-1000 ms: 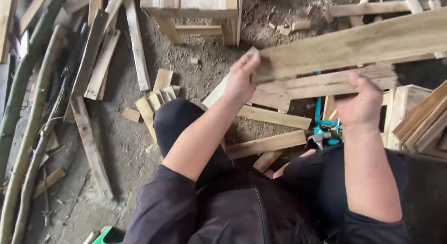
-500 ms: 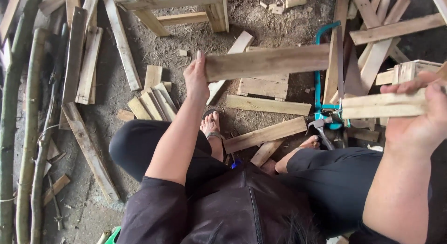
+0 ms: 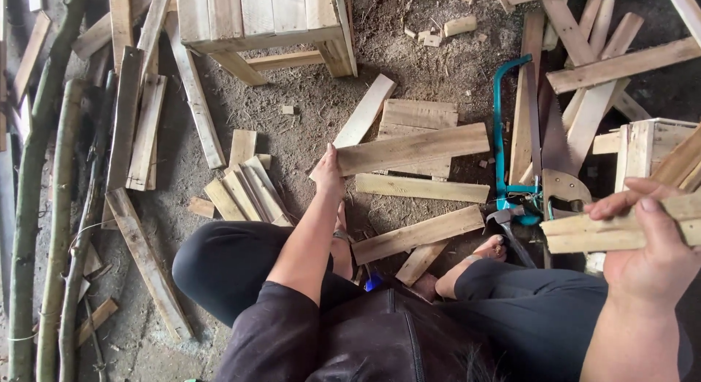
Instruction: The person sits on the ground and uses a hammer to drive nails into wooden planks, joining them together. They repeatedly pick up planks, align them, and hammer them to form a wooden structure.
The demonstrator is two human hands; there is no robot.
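While the person sits on the dirt ground (image 3: 431,68) with knees bent and bare feet forward, the left hand (image 3: 327,175) reaches out and grips the near end of a flat wooden plank (image 3: 412,149), fingers wrapped over its edge so the board is held just above the other wood, running off to the right at a slight upward tilt. Under and around it lie more loose boards: one flat slat (image 3: 422,188) just below, another longer one (image 3: 418,234) angled nearer the feet, and a pale strip (image 3: 365,110) slanting up toward a wooden stool (image 3: 266,21) at the top of the view. The right hand (image 3: 653,254) is raised close to the camera at the right edge and closes firmly around a stack of two thin wooden strips (image 3: 621,229), thumb over the top, the strips pointing left. Between the two hands, on the ground, lie a teal-framed hacksaw (image 3: 501,130), a handsaw (image 3: 555,145) with a wooden handle, and a hammer (image 3: 504,223) just beside the right foot. A fan of short offcuts (image 3: 244,188) lies left of the left arm, and long rough poles (image 3: 29,207) and planks run along the left side.
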